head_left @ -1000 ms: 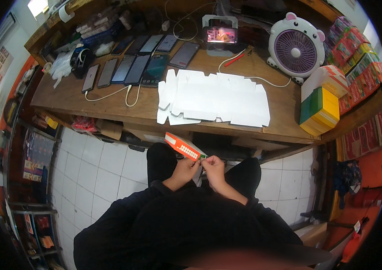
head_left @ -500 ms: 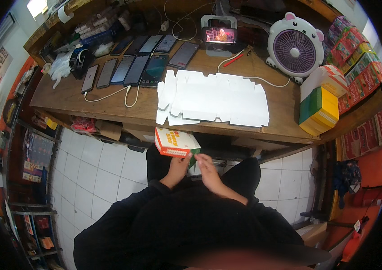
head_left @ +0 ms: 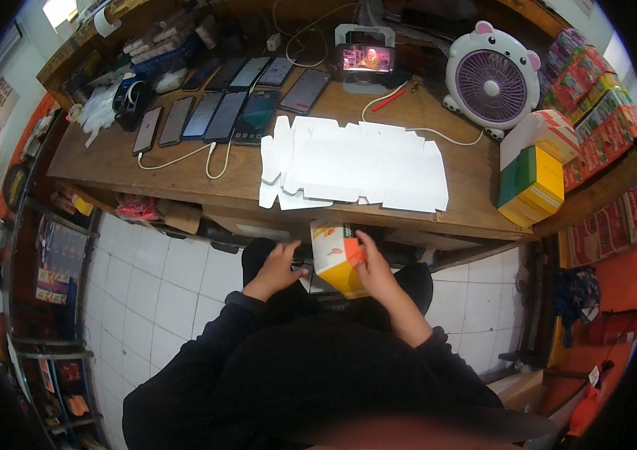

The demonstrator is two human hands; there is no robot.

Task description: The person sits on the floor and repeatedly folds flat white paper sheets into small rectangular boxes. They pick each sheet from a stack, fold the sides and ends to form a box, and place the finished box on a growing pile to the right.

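A small folded carton (head_left: 331,252) in white, orange, yellow and green is held over my lap, just below the table's front edge. My right hand (head_left: 380,274) grips it from its right side, with the fingers along the orange and green part. To the left of the carton, my left hand (head_left: 276,271) is off it, fingers apart and nothing in them. Straight ahead on the table lie flat white carton blanks (head_left: 367,166), stacked with their plain sides up. Folded cartons (head_left: 532,187) in green, yellow and white are grouped at the table's right end.
Several phones (head_left: 226,116) lie across the left of the wooden table (head_left: 101,161), some with white cables. A phone on a stand (head_left: 367,58) plays a video at the back. Beside it stands a bear-shaped fan (head_left: 491,82). Colourful packets (head_left: 596,97) are piled at the far right.
The carton has moved right and been turned, now showing its yellow part. My left hand has let go of it and moved left; my right hand has taken hold of its right side.
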